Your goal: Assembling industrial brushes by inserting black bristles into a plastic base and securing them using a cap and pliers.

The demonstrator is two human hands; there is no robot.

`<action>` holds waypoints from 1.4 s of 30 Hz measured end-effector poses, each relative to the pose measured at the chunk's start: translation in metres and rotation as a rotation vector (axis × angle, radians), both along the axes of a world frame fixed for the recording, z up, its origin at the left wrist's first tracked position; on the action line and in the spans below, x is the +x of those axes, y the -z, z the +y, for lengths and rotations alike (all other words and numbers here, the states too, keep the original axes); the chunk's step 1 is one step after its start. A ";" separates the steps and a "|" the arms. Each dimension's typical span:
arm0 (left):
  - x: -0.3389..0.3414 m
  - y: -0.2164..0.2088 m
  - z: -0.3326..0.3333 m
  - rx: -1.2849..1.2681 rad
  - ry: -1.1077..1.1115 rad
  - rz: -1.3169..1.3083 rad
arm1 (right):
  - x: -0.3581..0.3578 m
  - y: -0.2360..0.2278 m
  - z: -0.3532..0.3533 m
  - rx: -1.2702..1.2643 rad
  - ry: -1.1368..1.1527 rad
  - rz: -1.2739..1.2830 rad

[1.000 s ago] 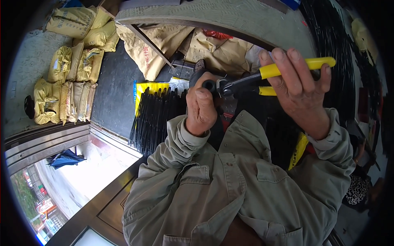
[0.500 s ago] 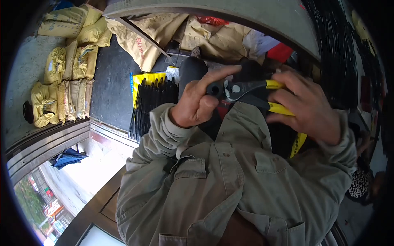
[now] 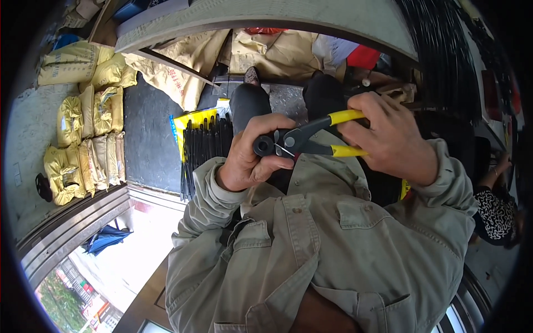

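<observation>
Near the middle of the frame, my left hand [image 3: 244, 158] is closed around a black round part [image 3: 264, 146], whose open end faces up at me just left of centre. My right hand [image 3: 386, 133], right of centre, is wrapped round the yellow grips of the pliers [image 3: 306, 131], and those grips stand apart. The head of the pliers reaches my left fingers, right beside the round part; it is small and dark there, so I can't tell whether the jaws bite into it.

Left of my knees, a bunch of black strips [image 3: 202, 147] lies against a yellow bag [image 3: 189, 123]. Filled sacks [image 3: 102, 114] are piled at the left of the frame, a blue umbrella [image 3: 108, 240] shows at lower left, and a co-worker in a patterned top [image 3: 493, 216] is at the right edge.
</observation>
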State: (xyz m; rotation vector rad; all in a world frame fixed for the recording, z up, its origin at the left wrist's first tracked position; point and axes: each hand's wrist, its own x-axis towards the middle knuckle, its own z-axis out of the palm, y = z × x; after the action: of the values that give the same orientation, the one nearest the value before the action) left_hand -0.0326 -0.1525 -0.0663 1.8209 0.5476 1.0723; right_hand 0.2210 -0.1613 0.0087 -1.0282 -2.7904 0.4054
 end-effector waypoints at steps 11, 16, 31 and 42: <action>0.009 -0.010 0.010 -0.026 0.079 -0.052 | 0.005 0.018 -0.006 0.149 0.136 0.065; 0.005 -0.009 0.016 0.026 0.357 -0.024 | 0.017 0.014 0.017 -1.636 0.206 0.296; 0.005 -0.008 0.017 -0.012 0.335 -0.032 | 0.018 0.016 0.011 -1.830 0.270 0.523; 0.020 0.002 0.009 -0.002 -0.107 -0.082 | -0.004 0.041 0.006 0.116 0.190 0.269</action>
State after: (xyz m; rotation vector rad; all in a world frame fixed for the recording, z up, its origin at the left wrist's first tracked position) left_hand -0.0125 -0.1439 -0.0684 1.7535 0.6021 1.2127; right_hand 0.2172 -0.1555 -0.0319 -1.1095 -2.4249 0.3260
